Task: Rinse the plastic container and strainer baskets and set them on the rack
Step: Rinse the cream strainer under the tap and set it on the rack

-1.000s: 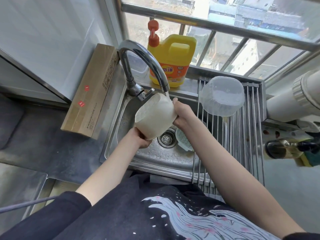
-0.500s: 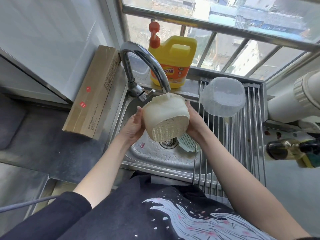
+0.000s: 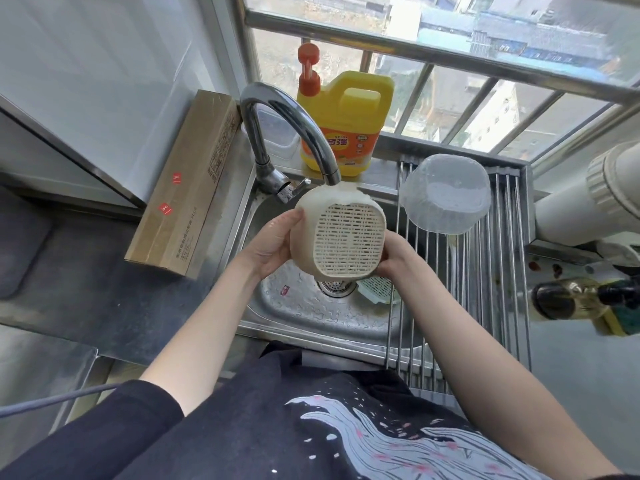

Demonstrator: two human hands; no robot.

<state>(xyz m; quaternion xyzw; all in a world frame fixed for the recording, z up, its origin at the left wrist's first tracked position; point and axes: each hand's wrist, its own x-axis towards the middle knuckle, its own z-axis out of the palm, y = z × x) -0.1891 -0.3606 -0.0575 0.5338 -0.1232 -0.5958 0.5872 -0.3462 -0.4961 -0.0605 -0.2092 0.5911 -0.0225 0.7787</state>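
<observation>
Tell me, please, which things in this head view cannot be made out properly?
- Second strainer basket in the sink: mostly hidden behind the held cream strainer basket and the right hand.
- Right hand's fingers: behind the held basket.
- Drain: partly covered by the basket.
- Bottle at the right: blurred.
- Detergent jug label: too small to read.
</observation>
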